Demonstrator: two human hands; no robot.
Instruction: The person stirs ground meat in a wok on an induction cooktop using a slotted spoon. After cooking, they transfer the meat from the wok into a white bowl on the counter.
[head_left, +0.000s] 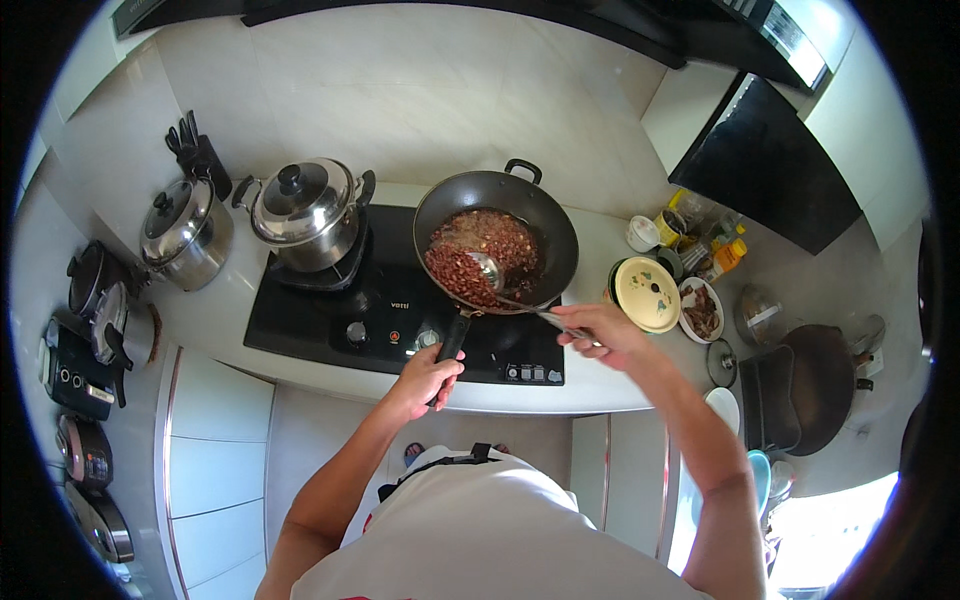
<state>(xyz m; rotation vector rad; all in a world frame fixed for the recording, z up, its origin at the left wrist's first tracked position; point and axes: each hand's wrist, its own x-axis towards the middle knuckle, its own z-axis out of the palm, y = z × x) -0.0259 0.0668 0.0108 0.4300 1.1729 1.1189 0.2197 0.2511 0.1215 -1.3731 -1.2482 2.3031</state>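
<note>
A dark wok (551, 240) sits over the right side of the black gas hob (300, 330). In it lies a mass of reddish-brown chopped food (480, 232) with some dark oily liquid. My left hand (431, 379) is closed around the wok's black handle (454, 337), which points toward me. With my right hand (604, 334) I grip the metal handle of a ladle (491, 271); its bowl rests among the food near the wok's near side. A control knob (427, 339) on the hob is just behind my left hand.
A lidded steel steamer pot (307, 225) stands on the left burner, another lidded pot (187, 232) and a knife block (206, 165) beside it. Right of the hob are a cream enamel lid (646, 294), a bowl of dark food pieces (701, 309) and several bottles (724, 259). A range hood (465, 19) hangs above.
</note>
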